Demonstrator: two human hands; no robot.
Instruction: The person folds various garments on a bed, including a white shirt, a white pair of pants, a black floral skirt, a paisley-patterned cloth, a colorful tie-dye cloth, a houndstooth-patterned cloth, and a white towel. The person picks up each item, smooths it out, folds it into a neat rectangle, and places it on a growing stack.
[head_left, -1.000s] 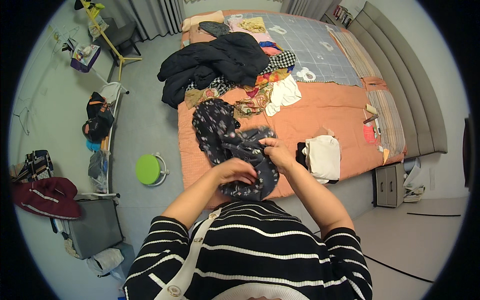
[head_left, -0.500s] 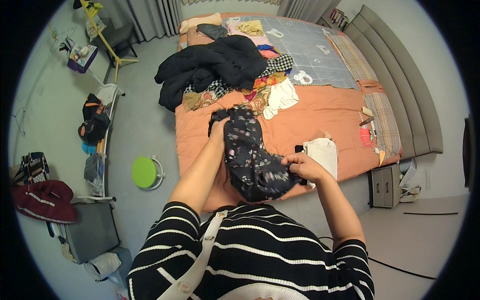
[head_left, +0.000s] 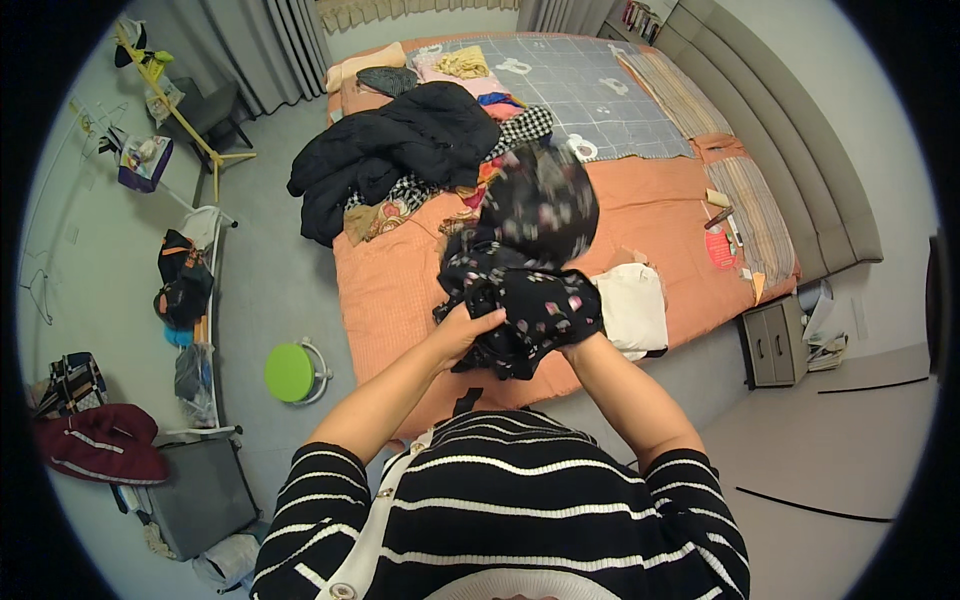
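Note:
A black garment point(head_left: 545, 300) with small pink and white flowers is bunched up in front of me above the bed's near edge. Its far part is flung out over the bed and blurred by motion. My left hand point(head_left: 467, 335) grips the near left side, thumb on top of the cloth. My right hand point(head_left: 582, 345) reaches into or under the right side of the garment, so its fingers are hidden. Just right of it lies a folded white garment point(head_left: 632, 312) on the orange bedspread point(head_left: 650, 210).
A heap with a black padded jacket point(head_left: 400, 145) and patterned clothes covers the bed's far left. A green round stool point(head_left: 290, 373) stands on the floor to the left. A grey nightstand point(head_left: 772, 345) is at the right, beside the padded headboard point(head_left: 790, 140).
The floral garment was hanging spread between both hands; now it is gathered, with its far part swung away. My right hand has moved left and gone under the cloth, covering the white clothing beyond.

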